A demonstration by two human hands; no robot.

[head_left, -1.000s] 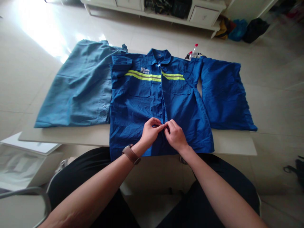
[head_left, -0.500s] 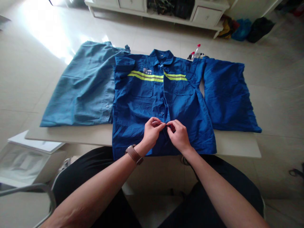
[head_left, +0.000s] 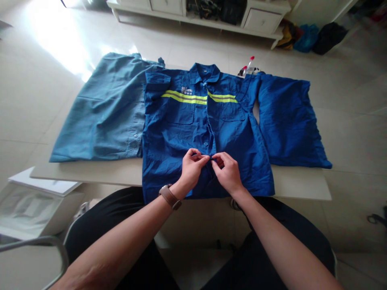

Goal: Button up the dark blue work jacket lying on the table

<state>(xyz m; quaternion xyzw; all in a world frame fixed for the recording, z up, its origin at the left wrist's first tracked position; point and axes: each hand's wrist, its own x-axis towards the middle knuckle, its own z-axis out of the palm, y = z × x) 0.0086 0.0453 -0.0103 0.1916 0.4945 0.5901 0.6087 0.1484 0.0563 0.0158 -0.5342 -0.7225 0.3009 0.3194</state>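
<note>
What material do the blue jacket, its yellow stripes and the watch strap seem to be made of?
Blue jacket: probably woven cotton-type workwear cloth, matte, with fine creases. Yellow stripes: likely reflective tape, brighter and smoother than the cloth. Watch strap near the left hand: looks like brown leather, slightly shiny, though imitation is possible.

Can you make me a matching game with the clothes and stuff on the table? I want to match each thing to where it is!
Things:
1. dark blue jacket
2. lighter blue garment
3. small bottle
4. watch

Places:
A. on the left wrist
B. far table edge, beside the collar
C. middle, under both hands
D. left part of the table

Pairs: 1-C, 2-D, 3-B, 4-A
</note>
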